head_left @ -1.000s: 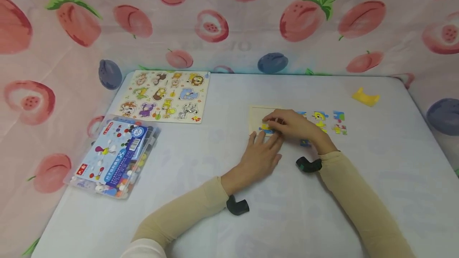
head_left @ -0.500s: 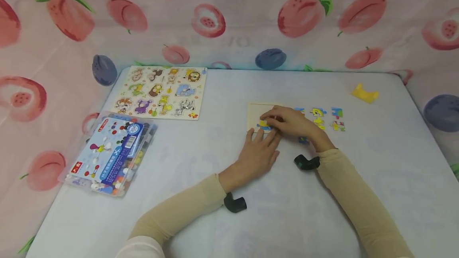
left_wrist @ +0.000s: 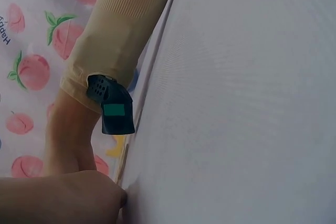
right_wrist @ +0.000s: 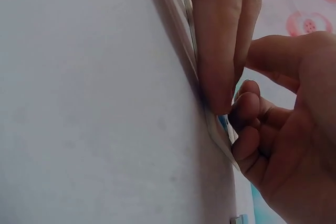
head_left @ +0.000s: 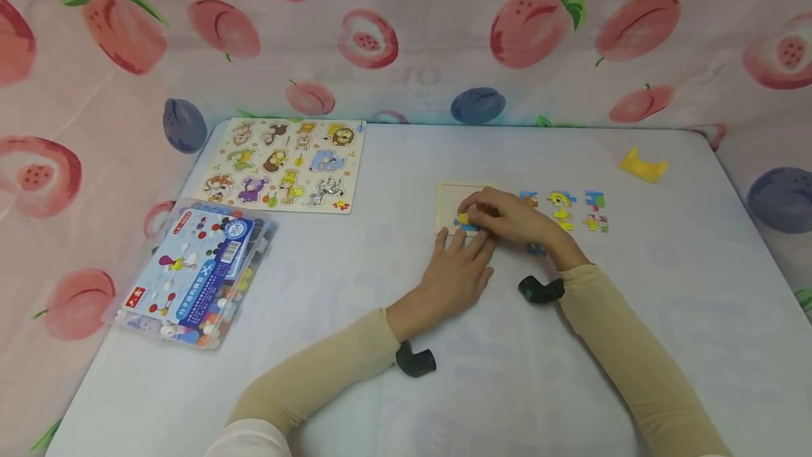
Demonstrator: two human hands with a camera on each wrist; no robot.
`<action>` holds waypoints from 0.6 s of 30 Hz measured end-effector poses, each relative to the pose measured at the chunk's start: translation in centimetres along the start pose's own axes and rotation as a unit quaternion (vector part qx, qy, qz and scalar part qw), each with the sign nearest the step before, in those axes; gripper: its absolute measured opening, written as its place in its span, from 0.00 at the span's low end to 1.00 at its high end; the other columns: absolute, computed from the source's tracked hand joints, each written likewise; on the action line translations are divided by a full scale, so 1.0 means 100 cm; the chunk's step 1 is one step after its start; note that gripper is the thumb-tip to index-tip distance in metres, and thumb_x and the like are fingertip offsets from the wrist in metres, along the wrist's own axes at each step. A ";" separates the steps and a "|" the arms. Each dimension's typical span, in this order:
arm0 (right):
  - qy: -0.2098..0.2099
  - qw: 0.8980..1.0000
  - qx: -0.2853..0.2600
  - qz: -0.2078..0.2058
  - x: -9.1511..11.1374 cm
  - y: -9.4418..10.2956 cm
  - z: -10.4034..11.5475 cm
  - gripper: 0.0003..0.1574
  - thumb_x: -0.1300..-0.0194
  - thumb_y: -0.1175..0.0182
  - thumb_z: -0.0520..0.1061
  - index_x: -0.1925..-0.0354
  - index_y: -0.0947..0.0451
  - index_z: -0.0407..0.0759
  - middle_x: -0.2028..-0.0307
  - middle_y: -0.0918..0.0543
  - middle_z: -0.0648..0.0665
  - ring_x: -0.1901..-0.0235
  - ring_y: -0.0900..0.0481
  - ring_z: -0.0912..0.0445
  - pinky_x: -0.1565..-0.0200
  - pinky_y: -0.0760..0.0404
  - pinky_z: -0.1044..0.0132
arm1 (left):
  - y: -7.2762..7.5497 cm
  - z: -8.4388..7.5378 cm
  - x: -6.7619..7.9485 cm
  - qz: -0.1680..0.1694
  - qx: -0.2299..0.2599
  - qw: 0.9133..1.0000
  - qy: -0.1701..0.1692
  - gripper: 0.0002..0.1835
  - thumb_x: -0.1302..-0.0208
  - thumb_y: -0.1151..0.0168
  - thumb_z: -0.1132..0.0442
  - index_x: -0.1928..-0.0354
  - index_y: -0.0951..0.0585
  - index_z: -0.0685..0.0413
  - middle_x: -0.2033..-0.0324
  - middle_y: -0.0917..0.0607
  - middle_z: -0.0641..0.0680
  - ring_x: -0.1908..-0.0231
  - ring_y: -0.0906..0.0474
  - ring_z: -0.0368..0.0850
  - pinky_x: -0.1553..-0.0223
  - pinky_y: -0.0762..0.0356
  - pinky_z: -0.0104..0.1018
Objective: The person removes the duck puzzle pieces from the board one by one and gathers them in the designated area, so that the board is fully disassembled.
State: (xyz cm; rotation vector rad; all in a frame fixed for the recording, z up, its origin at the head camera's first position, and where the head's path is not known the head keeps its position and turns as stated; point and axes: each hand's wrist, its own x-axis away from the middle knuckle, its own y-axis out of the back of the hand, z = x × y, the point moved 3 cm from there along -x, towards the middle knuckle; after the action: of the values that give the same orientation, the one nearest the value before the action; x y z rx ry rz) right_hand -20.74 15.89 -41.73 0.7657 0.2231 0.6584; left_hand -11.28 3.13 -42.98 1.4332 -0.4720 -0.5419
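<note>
A small pale wooden puzzle tray [head_left: 447,202] lies on the white table in the head view. On its front part is a blue-and-yellow puzzle piece [head_left: 463,223], partly covered by fingers. My right hand [head_left: 515,218] curls over the tray with thumb and fingertips at this piece; in the right wrist view, a strip of blue shows beside the fingertips. My left hand [head_left: 452,275] lies with fingers spread and straight, their tips on the tray's front edge. Several loose puzzle pieces [head_left: 562,199] lie to the right, some partly behind the right hand.
An animal puzzle board [head_left: 303,197] lies at the back left. In front of it stands a clear plastic box [head_left: 190,273] with a blue label and colourful balls. A yellow curved piece [head_left: 643,166] lies at the back right. Black wrist cameras [head_left: 416,360] sit under both wrists.
The head view has shifted slightly. Both hands stay at the tray, the right fingers moving only slightly at the puzzle piece.
</note>
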 end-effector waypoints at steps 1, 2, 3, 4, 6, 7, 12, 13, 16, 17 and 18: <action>0.003 1.000 -0.004 -0.001 0.000 0.000 -0.001 0.15 0.29 0.48 0.47 0.47 0.24 0.50 0.64 0.26 0.46 0.66 0.31 0.53 0.61 0.30 0.60 | 0.000 0.000 0.000 -0.001 0.000 1.000 0.000 0.30 0.27 0.62 0.45 0.28 0.43 0.45 0.30 0.38 0.45 0.36 0.40 0.50 0.35 0.43 0.59; 0.005 1.000 -0.010 -0.003 0.000 0.000 -0.001 0.14 0.30 0.47 0.47 0.47 0.24 0.50 0.63 0.27 0.46 0.66 0.31 0.53 0.61 0.30 0.61 | 0.000 0.000 0.000 -0.002 0.001 1.000 0.000 0.30 0.27 0.61 0.45 0.28 0.43 0.45 0.30 0.37 0.46 0.36 0.40 0.50 0.36 0.42 0.59; 0.008 1.000 -0.017 -0.006 0.000 0.000 -0.001 0.14 0.30 0.46 0.47 0.48 0.24 0.50 0.63 0.27 0.46 0.66 0.31 0.53 0.62 0.30 0.61 | -0.001 0.000 0.000 -0.004 0.001 1.000 0.000 0.29 0.27 0.61 0.45 0.28 0.42 0.45 0.31 0.37 0.45 0.37 0.40 0.50 0.36 0.42 0.59; 0.013 1.000 -0.020 -0.008 0.000 0.000 -0.001 0.13 0.31 0.46 0.46 0.49 0.23 0.49 0.62 0.27 0.46 0.66 0.31 0.53 0.62 0.29 0.61 | 0.000 0.000 0.000 -0.005 0.002 1.000 0.000 0.29 0.27 0.61 0.45 0.28 0.42 0.45 0.31 0.36 0.45 0.37 0.40 0.50 0.36 0.42 0.59; 0.023 0.999 -0.028 -0.013 0.000 -0.001 0.000 0.12 0.32 0.43 0.46 0.51 0.24 0.49 0.61 0.26 0.47 0.66 0.30 0.54 0.62 0.29 0.62 | 0.000 0.000 -0.001 -0.008 0.005 1.000 0.001 0.29 0.28 0.60 0.45 0.29 0.40 0.45 0.33 0.35 0.45 0.37 0.39 0.50 0.36 0.42 0.59; 0.027 0.999 -0.030 -0.015 -0.001 -0.002 0.001 0.11 0.33 0.43 0.47 0.52 0.24 0.49 0.61 0.25 0.47 0.67 0.29 0.54 0.63 0.28 0.63 | 0.000 0.000 -0.001 -0.010 0.007 1.000 0.002 0.28 0.28 0.60 0.45 0.29 0.39 0.45 0.34 0.35 0.45 0.38 0.39 0.50 0.36 0.42 0.58; 0.046 0.998 -0.031 -0.028 -0.004 -0.006 0.003 0.07 0.35 0.41 0.49 0.59 0.24 0.50 0.63 0.22 0.50 0.69 0.26 0.57 0.66 0.28 0.65 | 0.000 0.000 0.000 -0.021 0.011 1.000 0.003 0.26 0.28 0.59 0.46 0.32 0.35 0.44 0.35 0.33 0.44 0.38 0.39 0.50 0.36 0.42 0.59; 0.045 0.998 -0.028 -0.033 -0.004 -0.006 0.003 0.07 0.35 0.41 0.49 0.60 0.24 0.50 0.64 0.21 0.50 0.69 0.26 0.57 0.66 0.28 0.65 | 0.000 0.000 0.001 -0.024 0.011 1.000 0.003 0.26 0.28 0.59 0.46 0.32 0.35 0.44 0.35 0.33 0.45 0.38 0.39 0.50 0.36 0.41 0.59; 0.031 0.998 -0.022 -0.051 -0.002 -0.002 0.003 0.07 0.34 0.41 0.50 0.60 0.24 0.50 0.66 0.22 0.50 0.70 0.28 0.57 0.68 0.29 0.66 | 0.001 0.000 0.001 -0.028 0.010 1.000 0.004 0.27 0.28 0.58 0.45 0.31 0.36 0.44 0.34 0.34 0.44 0.39 0.38 0.49 0.36 0.40 0.58; 0.024 0.998 -0.023 -0.057 -0.001 0.001 0.003 0.07 0.34 0.41 0.50 0.60 0.24 0.50 0.66 0.22 0.51 0.69 0.28 0.57 0.67 0.29 0.66 | 0.001 0.000 0.001 -0.028 0.010 1.000 0.004 0.27 0.28 0.58 0.45 0.31 0.36 0.44 0.33 0.34 0.44 0.39 0.38 0.49 0.37 0.40 0.58; 0.018 0.997 -0.025 -0.063 0.000 0.003 0.004 0.07 0.34 0.41 0.50 0.60 0.24 0.50 0.66 0.22 0.51 0.68 0.29 0.57 0.65 0.29 0.66 | 0.001 0.000 0.001 -0.028 0.010 1.000 0.005 0.27 0.28 0.58 0.45 0.30 0.37 0.44 0.33 0.34 0.44 0.39 0.38 0.49 0.37 0.40 0.58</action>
State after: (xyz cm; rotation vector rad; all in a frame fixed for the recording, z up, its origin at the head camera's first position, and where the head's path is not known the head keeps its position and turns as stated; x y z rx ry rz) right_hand -20.73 15.84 -41.24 0.6852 0.2853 0.5565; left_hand -11.19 3.04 -42.84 1.4712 -0.4325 -0.5756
